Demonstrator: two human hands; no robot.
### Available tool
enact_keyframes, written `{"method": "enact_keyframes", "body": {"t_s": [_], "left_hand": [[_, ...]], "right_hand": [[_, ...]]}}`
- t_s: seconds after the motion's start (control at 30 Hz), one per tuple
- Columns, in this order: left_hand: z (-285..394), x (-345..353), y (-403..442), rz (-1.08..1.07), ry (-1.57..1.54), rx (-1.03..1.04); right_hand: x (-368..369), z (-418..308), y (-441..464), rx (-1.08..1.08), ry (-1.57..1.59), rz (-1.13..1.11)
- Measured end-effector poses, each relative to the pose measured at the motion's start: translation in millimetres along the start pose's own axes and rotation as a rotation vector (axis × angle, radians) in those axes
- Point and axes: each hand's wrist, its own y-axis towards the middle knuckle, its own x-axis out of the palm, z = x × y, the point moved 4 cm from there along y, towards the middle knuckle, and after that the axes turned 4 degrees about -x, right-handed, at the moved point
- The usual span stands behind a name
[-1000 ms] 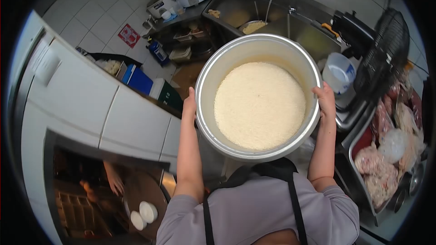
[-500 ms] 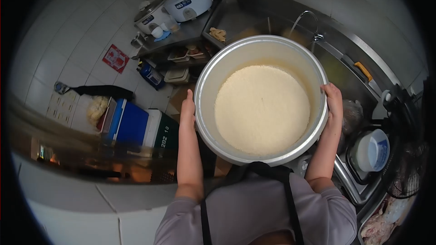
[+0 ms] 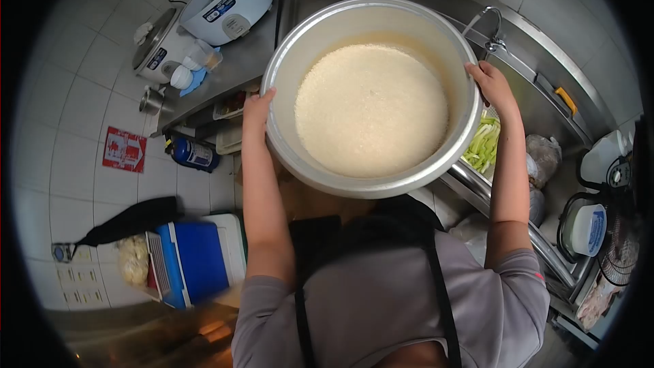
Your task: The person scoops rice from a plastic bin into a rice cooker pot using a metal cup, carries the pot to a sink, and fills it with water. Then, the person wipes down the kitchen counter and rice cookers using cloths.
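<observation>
Pot (image 3: pixel 368 24): rice (image 3: pixel 371 112) inside
Left hand (image 3: pixel 257 110): you clamp the pot's left edge
Right hand (image 3: pixel 492 86): you clamp its right edge

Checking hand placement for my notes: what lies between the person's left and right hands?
In the head view, a large metal pot holding pale grains lies between the left hand and right hand.

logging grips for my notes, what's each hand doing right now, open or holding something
Left hand: holding the pot at its left side.
Right hand: holding the pot at its right side.
</observation>
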Motion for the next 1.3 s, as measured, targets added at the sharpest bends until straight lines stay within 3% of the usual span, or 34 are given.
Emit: {"method": "enact_keyframes", "body": {"t_s": [0.13,0.23,0.3,0.33,0.47,0.57,0.6,0.7,0.77,0.83,0.97,1.3], "left_hand": [[33.9,-17.9,79.1,0.115,0.195,0.155],[54.7,-29.3,130.8,0.027,0.356,0.125],[52.4,-45.6,183.2,0.094,0.453,0.223],[55.9,-51.5,201.2,0.128,0.508,0.272],[65.0,-62.3,248.1,0.193,0.647,0.306],[77.1,-66.6,260.6,0.191,0.663,0.314],[81.1,-66.7,267.3,0.17,0.7,0.304],[86.8,-66.8,271.4,0.084,0.681,0.238],[89.0,-65.9,279.2,0.072,0.638,0.257],[84.5,-66.8,287.9,0.12,0.605,0.33],[99.5,-60.0,275.5,0.045,0.603,0.289],[102.0,-51.7,278.6,0.025,0.523,0.278]], "right_hand": [[33.8,-26.2,44.1,-0.023,-0.167,-0.05],[59.8,-49.5,67.3,0.038,-0.214,-0.146],[73.9,-62.2,91.2,0.017,-0.219,-0.183],[80.4,-68.8,101.6,-0.057,-0.287,-0.166],[96.2,-96.8,136.8,-0.022,-0.558,-0.244],[112.0,-127.5,176.4,-0.256,-0.599,0.043],[126.6,-145.0,184.9,-0.38,-0.608,0.022],[198.4,-181.4,206.3,-0.506,-0.528,-0.401],[251.6,-180.5,221.0,-0.661,-0.53,-0.56],[289.6,-177.4,228.8,-0.548,-0.508,-0.743],[335.9,-165.5,242.8,-0.545,-0.448,-0.839],[344.6,-154.8,239.7,-0.626,-0.502,-0.817]]}}
